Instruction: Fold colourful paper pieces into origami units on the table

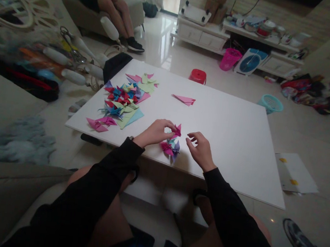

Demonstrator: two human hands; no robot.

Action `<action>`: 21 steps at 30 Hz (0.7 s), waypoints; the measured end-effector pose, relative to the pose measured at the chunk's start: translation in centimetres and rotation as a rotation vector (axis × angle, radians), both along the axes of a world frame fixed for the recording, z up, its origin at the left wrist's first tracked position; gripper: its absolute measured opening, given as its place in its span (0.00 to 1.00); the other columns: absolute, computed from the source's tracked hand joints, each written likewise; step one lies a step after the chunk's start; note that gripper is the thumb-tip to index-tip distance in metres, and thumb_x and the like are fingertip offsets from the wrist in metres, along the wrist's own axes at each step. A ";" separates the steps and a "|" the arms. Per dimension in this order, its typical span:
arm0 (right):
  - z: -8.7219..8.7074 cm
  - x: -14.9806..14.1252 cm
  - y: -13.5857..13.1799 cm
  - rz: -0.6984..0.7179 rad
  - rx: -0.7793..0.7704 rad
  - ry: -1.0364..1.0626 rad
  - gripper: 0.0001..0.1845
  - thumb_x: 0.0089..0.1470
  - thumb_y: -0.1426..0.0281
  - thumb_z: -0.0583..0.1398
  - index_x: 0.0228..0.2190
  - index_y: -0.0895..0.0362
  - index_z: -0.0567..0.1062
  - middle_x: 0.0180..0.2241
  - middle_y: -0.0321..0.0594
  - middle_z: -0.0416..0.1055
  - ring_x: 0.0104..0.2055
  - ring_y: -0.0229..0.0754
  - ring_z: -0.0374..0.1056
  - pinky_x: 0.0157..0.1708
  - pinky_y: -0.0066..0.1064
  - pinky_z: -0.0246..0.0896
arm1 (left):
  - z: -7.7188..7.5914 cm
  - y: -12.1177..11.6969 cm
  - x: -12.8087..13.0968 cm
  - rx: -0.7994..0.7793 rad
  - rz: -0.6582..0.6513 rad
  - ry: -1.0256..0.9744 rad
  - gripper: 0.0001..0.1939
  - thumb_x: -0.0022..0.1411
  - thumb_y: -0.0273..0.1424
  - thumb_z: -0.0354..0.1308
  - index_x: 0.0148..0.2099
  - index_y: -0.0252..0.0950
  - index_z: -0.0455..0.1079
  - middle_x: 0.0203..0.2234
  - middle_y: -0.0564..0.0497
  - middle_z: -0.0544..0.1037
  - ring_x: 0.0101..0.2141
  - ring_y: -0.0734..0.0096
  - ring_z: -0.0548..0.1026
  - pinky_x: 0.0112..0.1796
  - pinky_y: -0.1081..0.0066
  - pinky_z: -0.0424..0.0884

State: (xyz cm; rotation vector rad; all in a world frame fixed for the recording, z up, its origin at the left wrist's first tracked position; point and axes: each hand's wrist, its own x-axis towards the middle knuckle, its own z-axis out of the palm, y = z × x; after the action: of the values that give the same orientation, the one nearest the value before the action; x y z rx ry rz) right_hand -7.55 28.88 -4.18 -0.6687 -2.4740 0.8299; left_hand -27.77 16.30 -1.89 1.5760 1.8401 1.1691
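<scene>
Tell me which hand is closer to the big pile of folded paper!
Left. The left hand is to the right of the big pile, apart from it; the right hand is farther right, past the small bunch.

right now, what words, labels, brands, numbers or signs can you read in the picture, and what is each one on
No text can be read anywhere in this view.
Folded papers on the white table: no lettering visible.
Blue-and-white fan: any print is too small to read.
White panel beside the table: yellow patches, too blurred to tell whether they carry letters.
</scene>
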 end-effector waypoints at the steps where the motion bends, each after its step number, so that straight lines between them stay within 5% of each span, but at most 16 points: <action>1: 0.1 -0.1 0.0 0.001 -0.032 0.037 0.08 0.62 0.66 0.60 0.41 0.54 0.76 0.40 0.42 0.75 0.37 0.43 0.71 0.36 0.35 0.66 | -0.2 0.4 0.6 0.020 -0.026 -0.021 0.07 0.58 0.26 0.65 0.40 0.38 0.83 0.39 0.49 0.85 0.43 0.65 0.81 0.51 0.67 0.73; 9: 0.4 0.0 -0.1 0.001 -0.090 0.084 0.08 0.62 0.65 0.61 0.36 0.54 0.79 0.36 0.41 0.73 0.33 0.41 0.68 0.33 0.34 0.66 | -1.9 1.9 2.3 0.051 -0.097 -0.049 0.07 0.56 0.24 0.66 0.38 0.37 0.82 0.38 0.49 0.85 0.42 0.65 0.81 0.49 0.67 0.74; 15: 0.3 0.2 0.2 -0.007 -0.081 0.080 0.07 0.61 0.67 0.61 0.32 0.54 0.78 0.31 0.39 0.73 0.31 0.41 0.67 0.33 0.34 0.64 | -1.7 1.8 2.0 0.105 -0.059 -0.082 0.09 0.54 0.21 0.65 0.37 0.37 0.81 0.43 0.48 0.84 0.46 0.65 0.80 0.52 0.65 0.73; 21: 0.4 0.1 0.2 -0.015 -0.111 0.096 0.08 0.61 0.65 0.61 0.32 0.54 0.79 0.32 0.39 0.73 0.32 0.41 0.68 0.33 0.34 0.65 | -1.8 1.8 1.7 -0.013 0.025 -0.081 0.09 0.55 0.24 0.65 0.41 0.34 0.78 0.36 0.49 0.83 0.37 0.68 0.80 0.41 0.68 0.75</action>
State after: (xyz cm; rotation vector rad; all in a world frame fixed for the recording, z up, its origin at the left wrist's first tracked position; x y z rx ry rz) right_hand -7.45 29.09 -3.82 -0.6691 -2.3483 0.9768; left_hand -26.12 18.11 -3.71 1.4807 1.8171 1.2117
